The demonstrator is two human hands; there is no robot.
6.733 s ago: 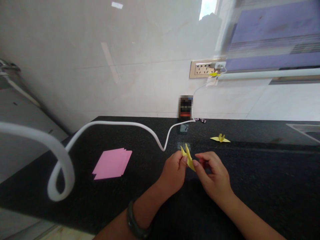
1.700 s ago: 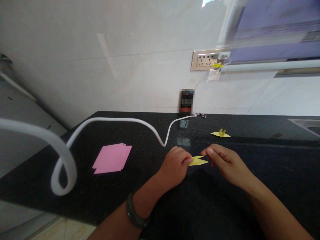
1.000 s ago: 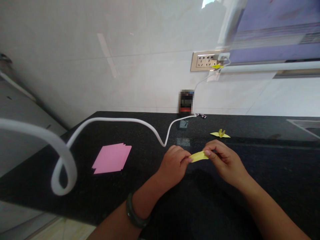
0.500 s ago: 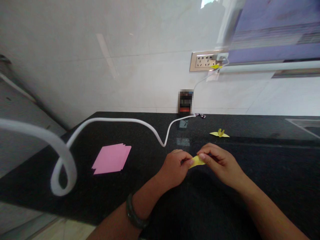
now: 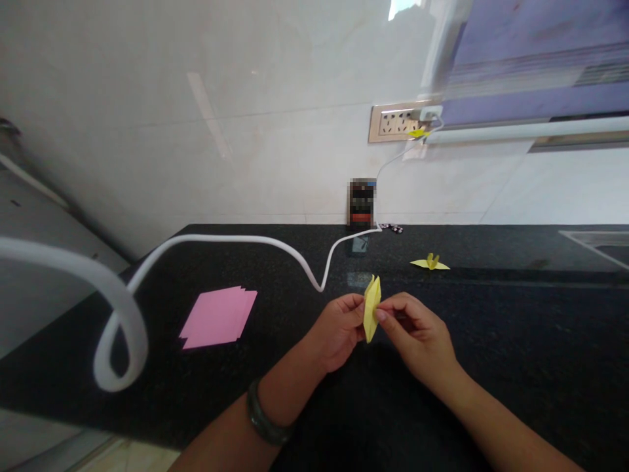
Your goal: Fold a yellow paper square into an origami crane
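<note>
Between my hands stands a folded piece of yellow paper (image 5: pixel 372 311), long and narrow, upright with pointed ends at top and bottom. My left hand (image 5: pixel 340 331) pinches it from the left side, thumb toward me. From the right, my right hand (image 5: pixel 421 331) grips its edge between thumb and fingertips. Both hands are closed and held above the black countertop (image 5: pixel 295 262). Beyond my right hand a finished-looking yellow paper crane (image 5: pixel 431 263) sits on the counter with its wings spread.
A stack of pink paper squares (image 5: pixel 219 316) lies at the left. A thick white flexible arm (image 5: pixel 230 238) curls across the counter from the left. A pixelated phone-like device (image 5: pixel 362 202) leans on the wall under a socket panel (image 5: pixel 393 122). A sink edge (image 5: pixel 590 246) shows at the right.
The yellow paper has turned from lying nearly level to standing upright, showing its long pointed shape. My right hand has shifted slightly left and down, and both hands still hold the paper.
</note>
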